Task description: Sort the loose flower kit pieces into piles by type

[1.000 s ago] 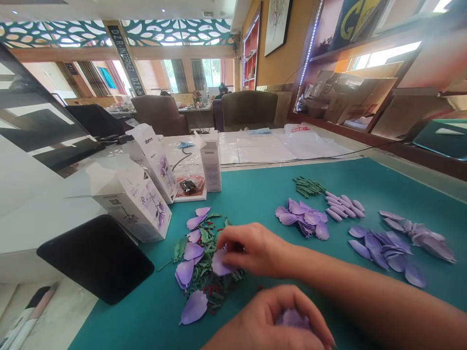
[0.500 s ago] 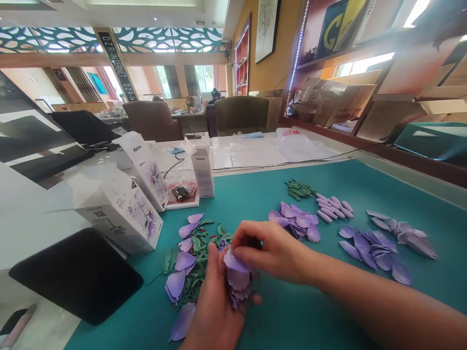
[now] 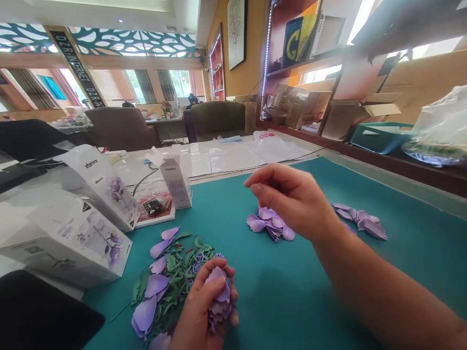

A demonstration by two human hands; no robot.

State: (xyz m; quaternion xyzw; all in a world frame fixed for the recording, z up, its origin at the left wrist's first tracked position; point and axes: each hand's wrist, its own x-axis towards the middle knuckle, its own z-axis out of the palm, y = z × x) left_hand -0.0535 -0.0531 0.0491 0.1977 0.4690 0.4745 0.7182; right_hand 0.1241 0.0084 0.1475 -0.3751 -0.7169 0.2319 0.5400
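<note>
The left hand (image 3: 197, 304) had its grip closed around a stack of lilac petals (image 3: 219, 304) at lower centre, just above a heap of green leaves (image 3: 175, 277) on the teal mat (image 3: 292, 311). The right hand (image 3: 290, 199) hung half open and empty over a pile of loose lilac petals (image 3: 270, 224), the nearest thing to it.

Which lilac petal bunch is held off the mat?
The stacked bunch in the left hand; the other petals, like the pile below the right hand, lie on the teal mat.
</note>
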